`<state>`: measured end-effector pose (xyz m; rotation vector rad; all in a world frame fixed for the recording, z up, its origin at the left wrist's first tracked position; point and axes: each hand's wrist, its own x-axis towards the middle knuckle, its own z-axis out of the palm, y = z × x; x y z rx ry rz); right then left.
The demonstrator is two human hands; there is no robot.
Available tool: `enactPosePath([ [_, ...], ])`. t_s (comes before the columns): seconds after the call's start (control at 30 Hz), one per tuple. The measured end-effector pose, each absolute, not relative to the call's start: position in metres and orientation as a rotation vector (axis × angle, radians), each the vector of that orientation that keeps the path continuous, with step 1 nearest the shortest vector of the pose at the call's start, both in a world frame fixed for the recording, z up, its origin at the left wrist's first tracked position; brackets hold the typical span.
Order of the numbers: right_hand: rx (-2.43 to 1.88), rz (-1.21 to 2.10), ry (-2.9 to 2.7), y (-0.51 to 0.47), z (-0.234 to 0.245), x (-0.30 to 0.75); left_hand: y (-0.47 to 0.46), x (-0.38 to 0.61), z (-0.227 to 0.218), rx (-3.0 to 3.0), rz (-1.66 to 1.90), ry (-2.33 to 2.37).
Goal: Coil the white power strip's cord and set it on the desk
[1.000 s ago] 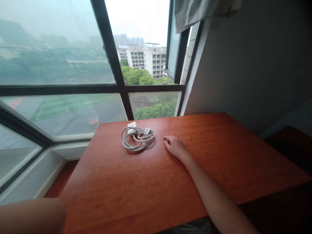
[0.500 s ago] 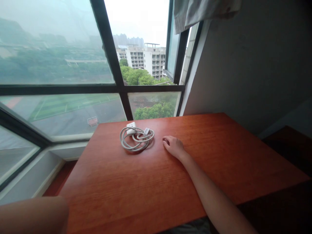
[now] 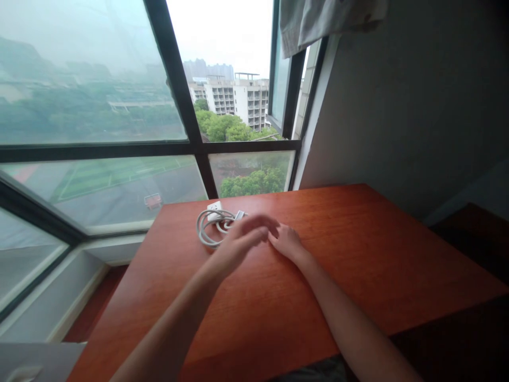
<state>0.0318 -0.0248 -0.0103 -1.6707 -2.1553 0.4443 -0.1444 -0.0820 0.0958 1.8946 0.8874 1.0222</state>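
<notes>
A coiled grey cord (image 3: 203, 233) lies on the reddish-brown wooden table, with a white socket block (image 3: 213, 209) at its far side and a white plug (image 3: 239, 215) on the coil. My left hand (image 3: 246, 236) is over the table in front of the coil and hides its right part. Its fingers arch forward with the thumb apart, slightly smeared by motion, and nothing shows in them. Just to the right, my right hand (image 3: 288, 241) rests on the tabletop with fingers loosely curled in. Its fingertips are partly covered by my left hand, and I see no object in it.
The wooden table (image 3: 358, 249) reaches the window, whose dark frame (image 3: 119, 151) crosses behind it. One pane (image 3: 280, 90) stands ajar at the right, below a hanging light curtain (image 3: 318, 24). A grey wall (image 3: 377, 116) borders the right side.
My left arm has swung in from the lower left, bringing the hand up beside my right hand and in front of the cord. My right hand stays in place.
</notes>
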Motion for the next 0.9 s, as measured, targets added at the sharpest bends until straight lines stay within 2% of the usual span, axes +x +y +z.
enactPosePath([
  [0.13, -1.637, 0.492, -2.185, -0.022, -0.011, 0.036, -0.07, -0.117, 0.053, 2.101, 0.708, 0.857],
  [0.3, -1.62, 0.451, -2.176, -0.021, -0.015, 0.035, -0.064, -0.114, 0.01, 2.038, 0.833, 0.914],
  [0.9, -1.63, 0.449, -2.165, -0.022, -0.014, 0.034, -0.063, -0.122, -0.012, 2.117, 0.842, 0.916],
])
